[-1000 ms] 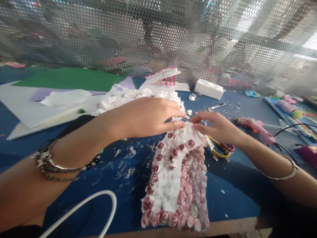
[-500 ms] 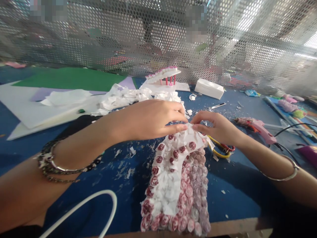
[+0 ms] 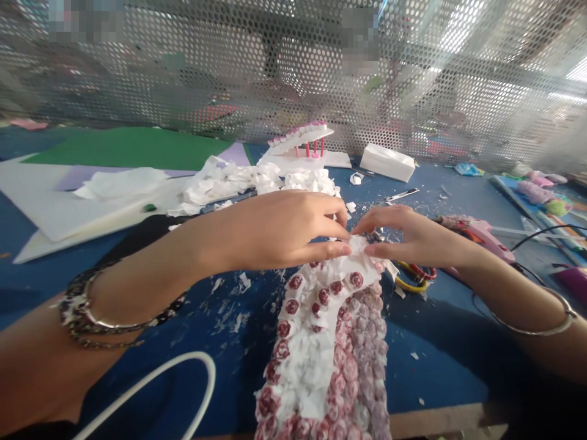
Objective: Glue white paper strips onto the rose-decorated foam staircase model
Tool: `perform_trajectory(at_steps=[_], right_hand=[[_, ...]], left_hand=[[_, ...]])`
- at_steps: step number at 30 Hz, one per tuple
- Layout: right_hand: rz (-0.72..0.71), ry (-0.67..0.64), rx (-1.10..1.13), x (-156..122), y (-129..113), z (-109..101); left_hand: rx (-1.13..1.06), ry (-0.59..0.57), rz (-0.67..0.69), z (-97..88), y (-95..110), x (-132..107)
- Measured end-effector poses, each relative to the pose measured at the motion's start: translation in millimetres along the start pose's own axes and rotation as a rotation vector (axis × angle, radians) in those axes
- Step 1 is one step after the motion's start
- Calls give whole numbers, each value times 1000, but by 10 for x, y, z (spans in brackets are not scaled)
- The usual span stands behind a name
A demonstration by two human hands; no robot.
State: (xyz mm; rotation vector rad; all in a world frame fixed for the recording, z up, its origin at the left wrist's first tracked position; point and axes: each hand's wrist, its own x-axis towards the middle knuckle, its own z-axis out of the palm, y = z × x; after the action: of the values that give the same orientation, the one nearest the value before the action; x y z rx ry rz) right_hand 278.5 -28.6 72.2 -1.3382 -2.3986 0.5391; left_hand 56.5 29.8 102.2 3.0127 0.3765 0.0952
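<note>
A long craft piece (image 3: 328,342) covered in white tissue paper and rows of small red, pink and purple rolled roses lies on the blue table (image 3: 440,342) in front of me. My left hand (image 3: 279,229) pinches the white tissue at the piece's far end, fingers closed on it. My right hand (image 3: 408,238) meets it from the right, thumb and fingers pinching the same tissue edge. Both wrists wear bangles.
A pink glue gun (image 3: 481,235) and yellow-handled scissors (image 3: 410,278) lie to the right. White tissue scraps (image 3: 257,180), foam sheets (image 3: 55,208), a white block (image 3: 387,163) and a small model with pink posts (image 3: 302,143) sit behind. A perforated metal screen (image 3: 229,67) backs the table. A white cable (image 3: 151,382) curves near me.
Both hands have stayed pinched together at the far end of the piece. The piece has shifted slightly nearer and lower in view.
</note>
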Motion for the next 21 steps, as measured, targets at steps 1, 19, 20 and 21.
perform_trajectory(at_steps=[1,19,20,21], right_hand=[[8,-25,-27,-15,6,-10],[127,14,-373,339,522,-98],[111,-8,-389,425,568,-66],[95,-31,-404,512,612,-33]], left_hand=[[1,-2,1,3,5,3],[140,316,-91,-163,-167,-135],[143,335,-111,-166,-157,-139],[146,351,-126,-169,-142,-144]])
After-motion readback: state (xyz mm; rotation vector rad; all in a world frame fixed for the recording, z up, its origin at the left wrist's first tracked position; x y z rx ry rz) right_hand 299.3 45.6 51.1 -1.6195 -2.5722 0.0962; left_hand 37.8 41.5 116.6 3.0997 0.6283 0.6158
